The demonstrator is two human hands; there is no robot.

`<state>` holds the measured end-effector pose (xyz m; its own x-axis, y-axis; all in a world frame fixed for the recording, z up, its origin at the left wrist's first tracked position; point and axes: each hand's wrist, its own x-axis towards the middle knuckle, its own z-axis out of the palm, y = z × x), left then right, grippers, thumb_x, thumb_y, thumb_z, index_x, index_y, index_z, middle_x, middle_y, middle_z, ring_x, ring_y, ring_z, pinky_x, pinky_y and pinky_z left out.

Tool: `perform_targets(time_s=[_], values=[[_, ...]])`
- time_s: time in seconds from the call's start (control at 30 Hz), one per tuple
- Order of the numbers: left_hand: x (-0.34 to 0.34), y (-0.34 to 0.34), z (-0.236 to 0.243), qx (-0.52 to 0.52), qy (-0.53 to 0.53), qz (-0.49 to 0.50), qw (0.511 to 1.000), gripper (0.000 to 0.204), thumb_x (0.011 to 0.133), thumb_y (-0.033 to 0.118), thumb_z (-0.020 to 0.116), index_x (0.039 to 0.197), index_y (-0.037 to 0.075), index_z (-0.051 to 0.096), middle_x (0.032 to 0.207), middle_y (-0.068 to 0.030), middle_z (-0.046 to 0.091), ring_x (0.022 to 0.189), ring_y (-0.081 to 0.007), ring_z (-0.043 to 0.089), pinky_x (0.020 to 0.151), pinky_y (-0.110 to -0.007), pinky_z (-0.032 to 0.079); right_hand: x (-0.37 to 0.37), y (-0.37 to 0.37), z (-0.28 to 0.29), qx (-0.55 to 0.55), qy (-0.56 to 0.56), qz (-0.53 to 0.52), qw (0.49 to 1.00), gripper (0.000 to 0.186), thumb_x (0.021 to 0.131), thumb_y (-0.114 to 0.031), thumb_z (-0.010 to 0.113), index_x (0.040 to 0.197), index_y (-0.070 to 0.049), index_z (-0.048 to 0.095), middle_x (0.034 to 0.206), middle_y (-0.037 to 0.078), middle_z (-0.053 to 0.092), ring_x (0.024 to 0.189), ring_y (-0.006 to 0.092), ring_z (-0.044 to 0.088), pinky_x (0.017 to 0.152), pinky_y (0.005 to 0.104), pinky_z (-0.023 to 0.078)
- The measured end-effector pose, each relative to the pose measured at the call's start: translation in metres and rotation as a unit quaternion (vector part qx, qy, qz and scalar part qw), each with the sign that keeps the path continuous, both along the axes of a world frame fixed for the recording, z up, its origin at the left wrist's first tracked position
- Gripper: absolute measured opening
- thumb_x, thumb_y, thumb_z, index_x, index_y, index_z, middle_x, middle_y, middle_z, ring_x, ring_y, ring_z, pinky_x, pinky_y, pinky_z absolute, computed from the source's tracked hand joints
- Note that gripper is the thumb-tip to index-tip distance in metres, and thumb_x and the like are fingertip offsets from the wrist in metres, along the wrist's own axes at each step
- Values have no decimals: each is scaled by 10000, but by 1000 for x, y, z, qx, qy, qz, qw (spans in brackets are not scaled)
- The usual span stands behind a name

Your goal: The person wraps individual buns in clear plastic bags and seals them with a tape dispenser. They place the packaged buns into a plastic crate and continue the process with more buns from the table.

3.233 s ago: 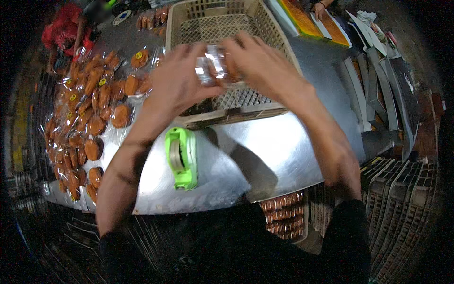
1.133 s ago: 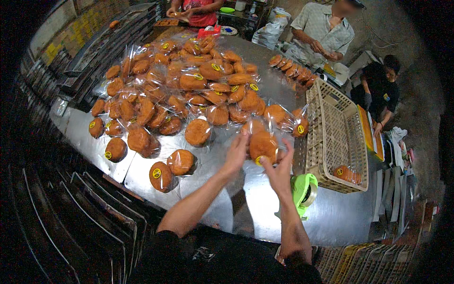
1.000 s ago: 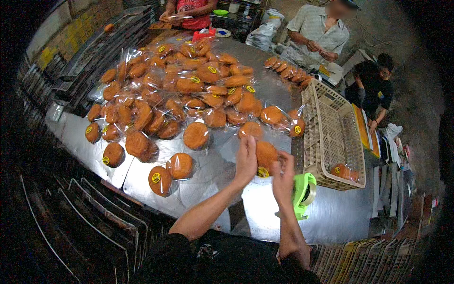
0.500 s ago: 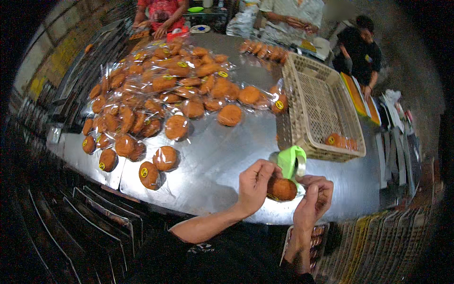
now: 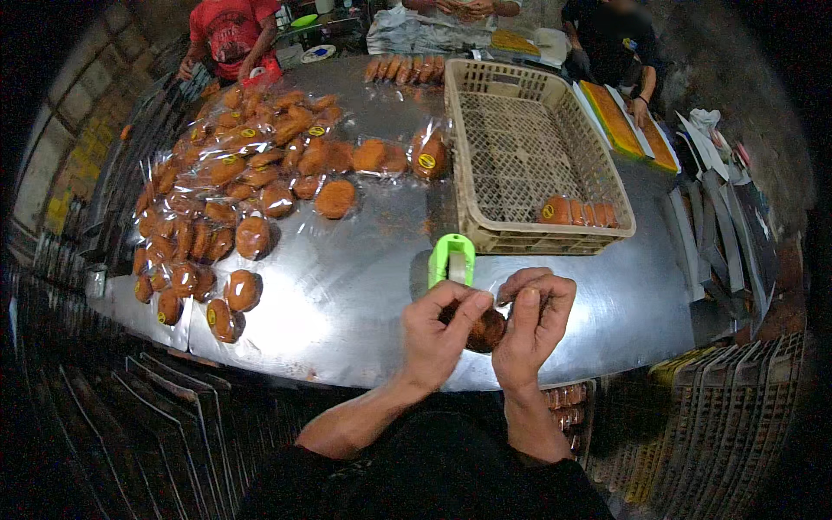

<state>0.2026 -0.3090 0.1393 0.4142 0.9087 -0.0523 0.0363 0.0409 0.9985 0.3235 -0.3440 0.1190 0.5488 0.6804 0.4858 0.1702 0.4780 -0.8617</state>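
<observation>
Low over the near edge of the metal table, a brown bun (image 5: pixel 485 333) in clear plastic is held between my two hands. My left hand (image 5: pixel 442 334) is closed on its left end, with thumb and fingers pressed together on top. My right hand (image 5: pixel 533 325) is closed at the other end, its thumb and bent fingers pinching at the wrapping; the thin film is hard to make out there. Just beyond my left fingers stands a bright green tape dispenser (image 5: pixel 452 257) with a roll of tape in it, its lower part hidden by the hand.
A large heap of bagged buns (image 5: pixel 234 165) covers the table's left side. To the right stands a beige plastic crate (image 5: pixel 546 238), with one bagged row of buns (image 5: pixel 579 211) inside. Several people stand at the far side. Metal strips (image 5: pixel 715 230) lie at the right.
The whole view has swung right, so the table's things sit further left. My right hand has come in closer to my left, up against the bun.
</observation>
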Motion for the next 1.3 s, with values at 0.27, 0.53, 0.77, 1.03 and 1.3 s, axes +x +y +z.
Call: perform_targets(time_s=[0.27, 0.53, 0.77, 1.03, 1.3], values=[[66, -4, -19, -9, -197, 104, 975, 201, 978, 143, 630, 975, -58, 634, 894, -93, 716, 779, -128, 663, 728, -289, 549, 39, -1, -16, -11, -206, -29, 978, 440, 965, -184, 565, 1368, -16, 510, 1408, 208, 514, 1310, 416, 467, 1058, 529, 386], [21, 29, -18, 265, -87, -52, 959, 140, 915, 46, 653, 1039, 28, 590, 1091, -123, 532, 1035, -196, 536, 866, -309, 477, 52, -2, -5, -30, -291, 24, 956, 257, 777, 24, 698, 1018, -58, 666, 932, 90, 586, 850, 301, 563, 811, 438, 443], [-25, 29, -12, 65, -127, 28, 989, 536, 861, -25, 708, 1310, 20, 418, 921, -60, 590, 907, -115, 587, 810, -265, 497, 4, 14, 3, -40, -364, -18, 930, 203, 745, -29, 747, 930, -47, 665, 911, 76, 554, 861, 273, 543, 750, 399, 448], [-66, 57, -42, 130, -36, 160, 978, 229, 909, 152, 717, 772, 47, 568, 1006, -49, 563, 853, -108, 517, 716, -251, 429, -87, 63, -36, -111, 117, 46, 986, 59, 906, -23, 630, 901, -41, 574, 1015, 81, 562, 913, 166, 551, 835, 330, 470], [-85, 82, -70, 6, -263, 173, 949, 312, 912, -9, 630, 922, 108, 341, 849, -20, 443, 758, -87, 407, 687, -242, 409, -63, 25, -80, -199, -116, -197, 953, 280, 932, -231, 634, 1082, -2, 576, 1020, 120, 589, 988, 249, 566, 909, 403, 444]])
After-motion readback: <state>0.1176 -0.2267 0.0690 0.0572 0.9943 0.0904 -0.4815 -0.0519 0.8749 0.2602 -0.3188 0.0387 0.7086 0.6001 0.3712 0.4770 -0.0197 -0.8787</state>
